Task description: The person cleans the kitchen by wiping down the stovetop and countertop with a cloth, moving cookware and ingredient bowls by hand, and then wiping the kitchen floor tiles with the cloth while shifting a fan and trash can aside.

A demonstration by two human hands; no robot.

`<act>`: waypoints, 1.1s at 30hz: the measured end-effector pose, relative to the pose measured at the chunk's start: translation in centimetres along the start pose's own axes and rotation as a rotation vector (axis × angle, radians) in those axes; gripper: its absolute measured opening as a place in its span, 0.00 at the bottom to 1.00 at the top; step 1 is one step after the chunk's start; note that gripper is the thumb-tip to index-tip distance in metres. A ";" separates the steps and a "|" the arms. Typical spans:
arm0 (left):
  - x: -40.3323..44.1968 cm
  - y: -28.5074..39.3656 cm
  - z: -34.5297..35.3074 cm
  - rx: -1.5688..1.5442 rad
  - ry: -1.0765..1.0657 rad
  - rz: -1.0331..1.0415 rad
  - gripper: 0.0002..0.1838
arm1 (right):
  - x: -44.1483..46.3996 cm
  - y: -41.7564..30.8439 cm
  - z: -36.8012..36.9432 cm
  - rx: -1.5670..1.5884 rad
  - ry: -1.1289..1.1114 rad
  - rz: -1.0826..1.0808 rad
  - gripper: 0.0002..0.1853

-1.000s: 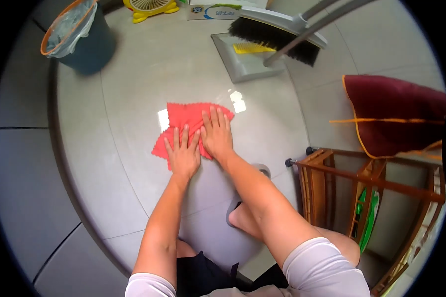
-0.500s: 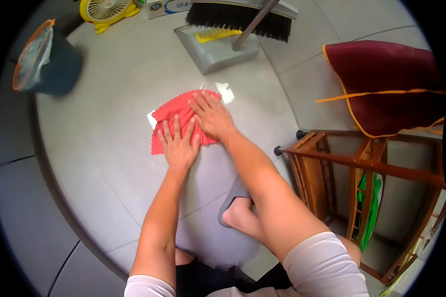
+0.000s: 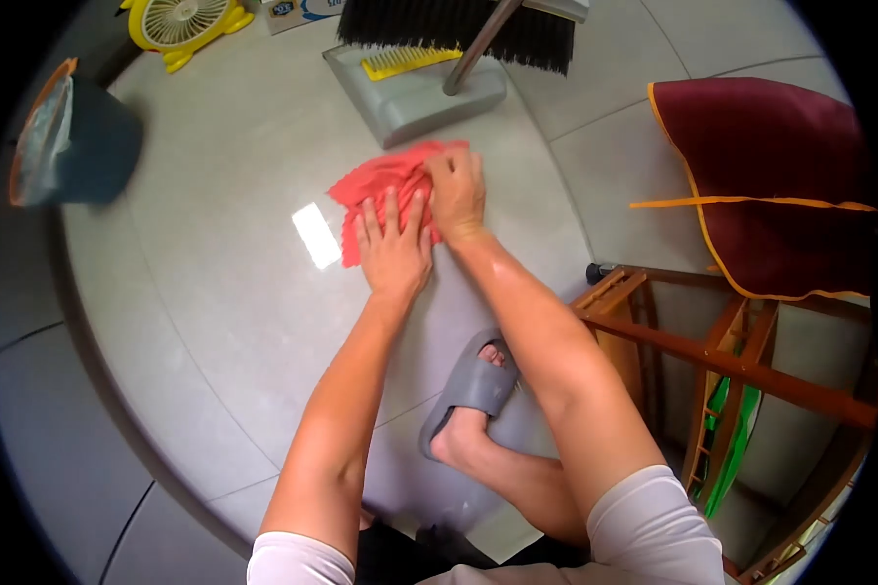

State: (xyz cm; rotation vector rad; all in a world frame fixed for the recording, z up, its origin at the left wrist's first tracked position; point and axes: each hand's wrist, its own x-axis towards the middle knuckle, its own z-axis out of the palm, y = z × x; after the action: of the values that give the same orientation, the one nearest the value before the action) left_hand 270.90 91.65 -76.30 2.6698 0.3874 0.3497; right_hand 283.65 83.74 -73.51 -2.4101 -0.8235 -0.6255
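A crumpled red cloth (image 3: 371,180) with a zigzag edge lies on the pale tiled floor (image 3: 234,253). My left hand (image 3: 395,244) rests flat on its lower part, fingers spread. At the cloth's right side, my right hand (image 3: 458,190) has its fingers bent and drawn together on the fabric; the fingertips are partly hidden. Just beyond the cloth stands a grey dustpan (image 3: 410,102) with a yellow comb-like edge (image 3: 410,62), and a black-bristled broom (image 3: 419,21) is above it.
A dark bin (image 3: 102,146) with a lining bag is at the upper left, near a yellow fan (image 3: 180,21) and a box (image 3: 298,12). On the right are a maroon cloth (image 3: 771,175) and a wooden rack (image 3: 722,361). My slippered foot (image 3: 478,390) is below my hands.
Both hands have moved right with the cloth, which is more bunched up. My right hand's fingers, flat before, are now bent. The slippered foot shows more fully.
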 end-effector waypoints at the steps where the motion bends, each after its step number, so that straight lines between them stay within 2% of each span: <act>1: 1.1 0.6 0.5 0.036 0.043 0.024 0.30 | 0.4 1.7 0.0 -0.079 -0.224 0.089 0.15; 4: 3.0 0.5 1.4 0.116 0.031 0.027 0.32 | 0.9 3.9 2.1 -0.097 -0.199 -0.011 0.24; 5: 2.8 0.2 1.5 0.146 -0.007 0.046 0.33 | -0.1 4.3 2.2 -0.206 -0.391 -0.001 0.33; 8: 2.0 -0.8 0.5 0.167 -0.086 0.083 0.34 | -1.6 3.0 1.8 -0.237 -0.427 0.111 0.35; 9: 1.3 -1.4 -0.2 0.152 -0.131 0.088 0.35 | -1.8 1.8 0.7 -0.256 -0.526 0.165 0.37; 17: -11.9 -5.9 -6.6 0.159 -0.396 0.082 0.37 | -10.3 -9.7 -5.2 -0.279 -0.875 0.357 0.40; 23: -19.6 -5.8 -10.5 0.173 -0.525 0.097 0.35 | -16.3 -15.9 -9.3 -0.303 -1.087 0.553 0.45; 26: -19.7 -5.9 -10.8 0.154 -0.504 0.063 0.34 | -15.2 -15.6 -8.8 -0.191 -1.023 0.675 0.45; 28: -17.8 -5.5 -10.8 0.084 -0.497 -0.001 0.34 | -13.0 -14.6 -8.3 -0.216 -0.984 0.690 0.44; 30: -14.9 -4.6 -10.2 0.131 -0.514 0.023 0.36 | -11.0 -12.6 -6.9 -0.231 -0.923 0.712 0.44; 32: -12.1 -3.6 -8.5 0.189 -0.478 0.075 0.38 | -9.7 -9.6 -5.9 -0.303 -0.857 0.577 0.43; 33: -10.4 -3.2 -7.3 0.145 -0.361 0.150 0.39 | -8.9 -7.5 -4.9 -0.336 -0.819 0.497 0.42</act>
State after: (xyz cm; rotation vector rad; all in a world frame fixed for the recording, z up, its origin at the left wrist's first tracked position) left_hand 258.37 93.77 -73.20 2.8336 0.1042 -0.1243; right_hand 271.18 82.21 -72.39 -3.0454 -0.3654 0.4940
